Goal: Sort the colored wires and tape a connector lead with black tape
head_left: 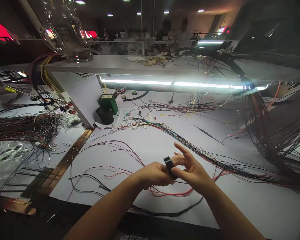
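A small black roll of tape (169,164) sits between my two hands above the white bench (155,140). My left hand (154,174) is closed, its fingers pinching the lower side of the roll. My right hand (190,168) grips the roll with thumb and lower fingers while its index finger sticks up. Under both hands run thin red wires (170,193) and black wires (165,213), which cross the bench near its front edge.
A long multicoloured wire bundle (190,143) crosses the bench to the right. A green box (109,102) and a black cylinder (105,115) stand at the back left under a lit strip lamp (165,82). Wire heaps lie left (25,128) and right (277,133).
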Available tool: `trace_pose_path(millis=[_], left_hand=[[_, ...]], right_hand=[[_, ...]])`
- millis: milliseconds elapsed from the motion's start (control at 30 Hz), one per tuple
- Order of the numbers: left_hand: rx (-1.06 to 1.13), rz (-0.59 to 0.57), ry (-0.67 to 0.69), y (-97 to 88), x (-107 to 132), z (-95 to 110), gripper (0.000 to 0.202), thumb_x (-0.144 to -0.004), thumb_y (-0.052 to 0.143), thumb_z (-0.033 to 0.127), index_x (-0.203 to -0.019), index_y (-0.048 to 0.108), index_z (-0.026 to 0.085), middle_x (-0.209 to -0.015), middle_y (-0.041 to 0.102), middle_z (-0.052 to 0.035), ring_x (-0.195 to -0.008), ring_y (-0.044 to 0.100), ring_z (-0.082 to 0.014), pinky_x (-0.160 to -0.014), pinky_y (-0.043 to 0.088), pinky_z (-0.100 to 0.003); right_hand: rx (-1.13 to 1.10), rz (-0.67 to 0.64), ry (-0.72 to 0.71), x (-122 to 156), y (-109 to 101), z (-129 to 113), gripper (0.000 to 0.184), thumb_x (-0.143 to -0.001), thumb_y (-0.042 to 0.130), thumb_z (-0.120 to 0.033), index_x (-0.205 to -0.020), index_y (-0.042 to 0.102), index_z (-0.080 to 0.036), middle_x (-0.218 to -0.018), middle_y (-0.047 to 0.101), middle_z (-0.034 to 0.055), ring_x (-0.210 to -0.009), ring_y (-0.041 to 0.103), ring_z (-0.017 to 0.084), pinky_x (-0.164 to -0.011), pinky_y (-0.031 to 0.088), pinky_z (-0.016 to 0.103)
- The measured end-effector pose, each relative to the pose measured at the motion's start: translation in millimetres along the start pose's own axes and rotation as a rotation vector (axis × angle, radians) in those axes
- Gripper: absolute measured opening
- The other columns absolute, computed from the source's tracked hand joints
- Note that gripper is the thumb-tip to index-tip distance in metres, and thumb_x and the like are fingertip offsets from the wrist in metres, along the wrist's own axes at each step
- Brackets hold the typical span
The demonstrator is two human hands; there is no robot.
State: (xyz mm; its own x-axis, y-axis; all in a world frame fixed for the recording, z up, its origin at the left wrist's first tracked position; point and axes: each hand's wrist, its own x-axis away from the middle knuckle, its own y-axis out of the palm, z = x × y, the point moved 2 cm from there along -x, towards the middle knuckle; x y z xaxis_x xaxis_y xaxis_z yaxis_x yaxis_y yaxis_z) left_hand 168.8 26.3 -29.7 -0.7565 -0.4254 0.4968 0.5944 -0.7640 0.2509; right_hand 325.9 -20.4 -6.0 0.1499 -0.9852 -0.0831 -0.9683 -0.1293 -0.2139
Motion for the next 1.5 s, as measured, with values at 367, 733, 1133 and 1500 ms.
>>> trace_pose_path(millis=[367, 733, 1133, 1500], left_hand=[[0.376, 0.056, 0.066, -17.5, 2.1, -1.8, 0.017, -0.065, 0.065, 0.028, -0.070, 0.055, 0.015, -0.058, 0.042, 0.0050, -0.042, 0.019, -0.0035, -0.044, 0.005, -0.024], [-0.110, 0.424, 0.481, -13.7, 17.8, 10.4, 0.042, -0.079, 0.063, 0.029, -0.121, 0.060, 0.026, -0.103, 0.054, -0.0049, -0.089, 0.051, -0.0173, -0.074, 0.042, -0.027], [0.153, 0.497, 0.466, -34.0, 22.9, 13.6, 0.029, -0.076, 0.074, 0.039, -0.093, 0.070, 0.016, -0.085, 0.067, -0.0045, -0.075, 0.054, -0.0131, -0.072, 0.042, -0.025], [0.497, 0.680, 0.480, -78.2, 10.8, 15.9, 0.037, -0.060, 0.084, 0.032, -0.086, 0.064, 0.015, -0.073, 0.058, 0.0018, -0.061, 0.049, -0.0063, -0.061, 0.039, -0.019]], right_hand=[[0.583, -0.064, -0.236, 35.5, -13.7, 0.5, 0.044, -0.083, 0.065, -0.029, -0.123, 0.046, -0.033, -0.101, 0.064, 0.0009, -0.107, 0.052, 0.027, -0.110, 0.019, 0.059], [0.463, 0.044, -0.163, 0.9, -2.2, -1.2, 0.019, -0.091, 0.053, -0.029, -0.108, 0.062, -0.030, -0.094, 0.061, 0.0050, -0.094, 0.055, 0.025, -0.085, 0.046, 0.045], [0.862, -0.053, -0.234, -54.8, 18.9, -25.7, 0.012, -0.087, 0.053, -0.023, -0.078, 0.060, -0.024, -0.060, 0.059, -0.0038, -0.064, 0.054, 0.016, -0.068, 0.036, 0.032], [0.941, -0.267, -0.806, -24.3, 89.4, -56.2, 0.018, -0.085, 0.046, -0.016, -0.082, 0.061, -0.025, -0.066, 0.059, -0.0032, -0.075, 0.053, 0.015, -0.107, 0.026, 0.038]])
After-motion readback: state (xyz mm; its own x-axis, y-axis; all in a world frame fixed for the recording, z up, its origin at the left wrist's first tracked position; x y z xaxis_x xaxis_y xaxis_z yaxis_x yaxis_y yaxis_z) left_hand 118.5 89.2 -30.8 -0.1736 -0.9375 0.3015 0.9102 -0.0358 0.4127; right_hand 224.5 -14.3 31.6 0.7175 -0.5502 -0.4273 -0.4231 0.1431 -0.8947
